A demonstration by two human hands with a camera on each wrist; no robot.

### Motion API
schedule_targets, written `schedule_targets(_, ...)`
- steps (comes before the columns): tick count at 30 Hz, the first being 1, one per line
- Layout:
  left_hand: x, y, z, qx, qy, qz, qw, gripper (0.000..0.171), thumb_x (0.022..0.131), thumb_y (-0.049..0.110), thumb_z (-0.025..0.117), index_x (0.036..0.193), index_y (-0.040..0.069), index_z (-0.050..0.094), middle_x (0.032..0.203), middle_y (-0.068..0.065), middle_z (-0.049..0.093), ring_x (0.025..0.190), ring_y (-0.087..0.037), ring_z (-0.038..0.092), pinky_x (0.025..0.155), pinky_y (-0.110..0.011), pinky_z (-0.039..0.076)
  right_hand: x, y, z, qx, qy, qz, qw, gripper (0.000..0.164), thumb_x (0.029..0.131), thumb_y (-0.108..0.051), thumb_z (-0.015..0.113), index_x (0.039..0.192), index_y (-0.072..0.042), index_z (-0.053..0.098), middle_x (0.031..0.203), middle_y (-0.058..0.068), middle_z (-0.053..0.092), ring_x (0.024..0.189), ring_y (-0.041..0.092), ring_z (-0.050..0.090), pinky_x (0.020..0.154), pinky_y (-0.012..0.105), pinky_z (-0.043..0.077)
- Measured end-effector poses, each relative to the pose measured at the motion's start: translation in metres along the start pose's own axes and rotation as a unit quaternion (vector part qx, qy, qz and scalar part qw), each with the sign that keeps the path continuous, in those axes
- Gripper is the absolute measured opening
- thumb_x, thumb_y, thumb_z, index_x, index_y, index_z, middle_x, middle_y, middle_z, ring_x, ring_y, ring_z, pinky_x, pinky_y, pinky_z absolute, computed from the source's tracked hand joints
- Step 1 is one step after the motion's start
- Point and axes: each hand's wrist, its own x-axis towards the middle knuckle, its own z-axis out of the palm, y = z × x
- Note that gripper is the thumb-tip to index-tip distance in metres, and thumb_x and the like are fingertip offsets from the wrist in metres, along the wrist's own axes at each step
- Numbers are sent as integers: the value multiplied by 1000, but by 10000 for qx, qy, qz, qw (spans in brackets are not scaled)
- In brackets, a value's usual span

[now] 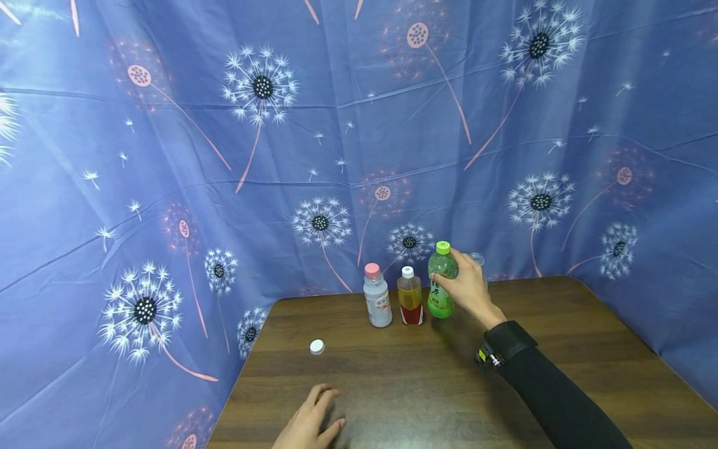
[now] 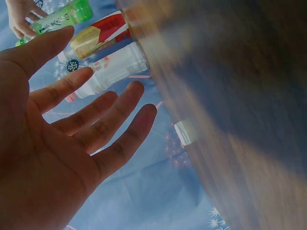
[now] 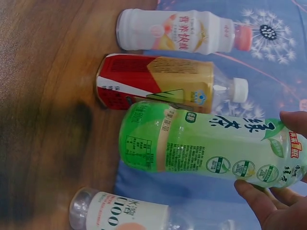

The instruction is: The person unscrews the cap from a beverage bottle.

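My right hand (image 1: 468,284) grips a green tea bottle (image 1: 440,293) by its upper part, thumb on one side and fingers on the other. The bottle is upright with a bright green cap; whether its base touches the table I cannot tell. Just left of it stands a red-and-yellow labelled bottle (image 1: 411,299) with a white cap. Beside that is a white bottle (image 1: 378,302) with a pink cap. A clear bottle (image 3: 129,213) with a pale label is partly hidden behind my right hand in the head view. My left hand (image 1: 311,421) holds nothing, its fingers spread and relaxed near the table's front.
A white round container or cap (image 1: 316,347) lies on the left part of the brown wooden table (image 1: 387,386). Behind the table and along its sides hangs a blue cloth (image 1: 336,149) printed with dandelions.
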Motion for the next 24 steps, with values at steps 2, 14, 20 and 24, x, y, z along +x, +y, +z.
schedule_targets(2,-1,-1,0,-55,-3,-24,10000,44,94,33,72,129,10,60,130,-13,56,105,-31,67,75,-38,58,3,3,4,25,21,92,10000,84,81,-40,83,152,-15,44,135,19,59,118,42,58,92,63,50)
schedule_targets(14,-5,-3,4,-203,-172,-184,9995,44,93,34,72,127,8,61,126,-11,58,105,-32,67,73,-39,58,14,22,31,-56,-137,446,9989,83,84,-30,81,151,-4,41,131,27,55,119,47,55,93,60,51)
schedule_targets(20,-7,-5,4,-206,-167,-229,9994,43,93,34,72,126,8,62,126,-10,59,108,-32,66,78,-41,59,13,28,39,-251,-252,618,9975,83,84,-30,81,151,-4,40,129,27,55,119,48,55,97,62,49)
schedule_targets(24,-8,-5,2,-298,-345,-336,9984,44,94,36,71,126,9,62,127,-10,58,108,-31,66,78,-41,59,11,31,41,-217,-336,694,9968,84,86,-29,80,153,-4,36,135,29,51,124,50,52,99,63,47)
